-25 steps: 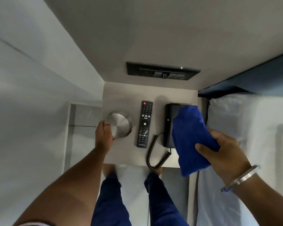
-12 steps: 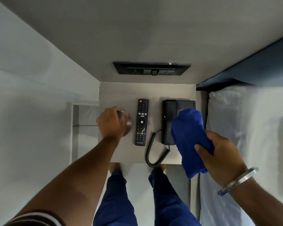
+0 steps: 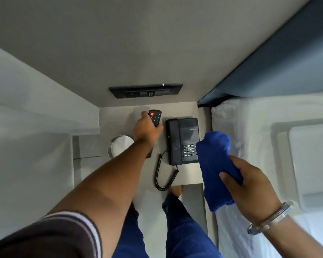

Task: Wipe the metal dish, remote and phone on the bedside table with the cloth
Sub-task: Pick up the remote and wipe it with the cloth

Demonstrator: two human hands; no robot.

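Note:
My left hand (image 3: 146,129) is closed around the black remote (image 3: 155,117); its top end with the red button sticks out past my fingers, and its lower end shows under my wrist. The round metal dish (image 3: 119,146) sits on the bedside table (image 3: 186,175) just left of my forearm. The black phone (image 3: 182,140) lies to the right, and its coiled cord (image 3: 163,174) hangs over the table's front edge. My right hand (image 3: 250,185) grips a folded blue cloth (image 3: 215,159) over the table's right side, covering part of the phone's keypad.
A black switch panel (image 3: 145,91) is set in the wall behind the table. A bed with white linen (image 3: 268,136) lies close on the right. A white wall (image 3: 26,146) borders the left. My legs in blue trousers (image 3: 175,226) stand in front of the table.
My left hand let go of the metal dish, moved right and closed on the remote. The dish rests on the table. My right hand with the cloth moved off the phone toward the right.

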